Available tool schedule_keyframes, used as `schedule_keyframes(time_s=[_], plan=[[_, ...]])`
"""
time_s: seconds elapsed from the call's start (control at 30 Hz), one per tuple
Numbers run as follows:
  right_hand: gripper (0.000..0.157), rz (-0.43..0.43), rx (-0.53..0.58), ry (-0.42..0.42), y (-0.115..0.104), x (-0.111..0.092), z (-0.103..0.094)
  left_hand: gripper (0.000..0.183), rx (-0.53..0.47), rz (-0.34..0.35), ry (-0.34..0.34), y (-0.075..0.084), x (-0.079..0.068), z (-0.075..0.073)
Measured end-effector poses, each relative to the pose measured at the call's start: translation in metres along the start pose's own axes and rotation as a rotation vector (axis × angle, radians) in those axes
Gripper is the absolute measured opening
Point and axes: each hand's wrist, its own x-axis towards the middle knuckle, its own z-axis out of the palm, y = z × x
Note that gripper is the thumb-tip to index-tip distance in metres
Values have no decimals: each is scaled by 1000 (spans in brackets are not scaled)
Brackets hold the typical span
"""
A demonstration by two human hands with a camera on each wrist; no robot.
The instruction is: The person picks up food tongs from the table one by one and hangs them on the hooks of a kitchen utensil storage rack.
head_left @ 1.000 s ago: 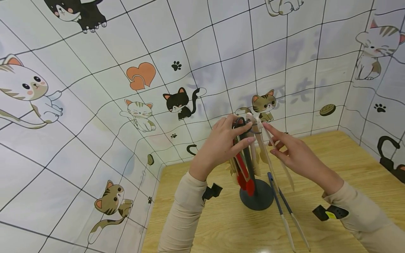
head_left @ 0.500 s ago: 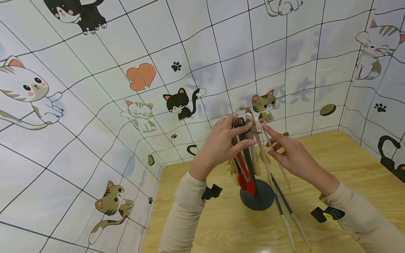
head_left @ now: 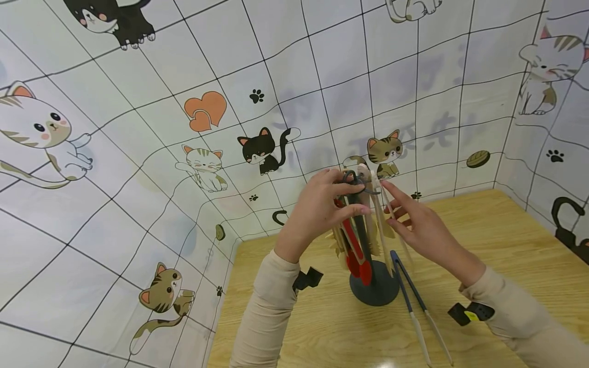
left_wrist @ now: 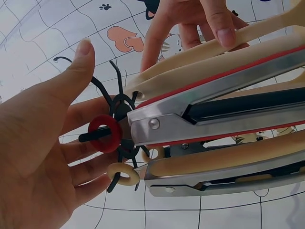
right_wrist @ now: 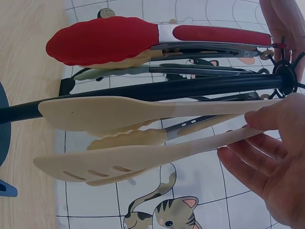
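Near the upper end of a pair of cream tongs (right_wrist: 190,150), one arm of which has a slotted head, my right hand (head_left: 421,230) pinches an arm between thumb and fingers. The tongs' joined end is right at the hooks of a dark utensil stand (head_left: 374,286). My left hand (head_left: 317,207) is at the stand's top; in the left wrist view its fingers extend behind the hook ring (left_wrist: 123,107) and its thumb is raised apart. Red tongs (right_wrist: 102,40) hang from a hook by a red ring, with cream-handled tongs (left_wrist: 205,164) beside them.
Blue-handled tongs (head_left: 408,301) with pale ends lie spread on the wooden table (head_left: 322,327), just right of the stand's round base. Green-tipped tongs (right_wrist: 114,72) also hang on the stand. A cat-print wall covering (head_left: 322,112) rises behind the table.
My right hand has moved slightly left, bringing the cream tongs' lower ends closer to the stand's pole. The left hand stays at the top of the stand.
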Motion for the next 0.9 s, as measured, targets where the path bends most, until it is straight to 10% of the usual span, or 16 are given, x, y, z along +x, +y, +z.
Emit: schedule_keyframes(time_s=[0.9], plan=[[93,-9,-72,-14,-4,7,-3,49,-10,-33,-59,1,-2,-4]])
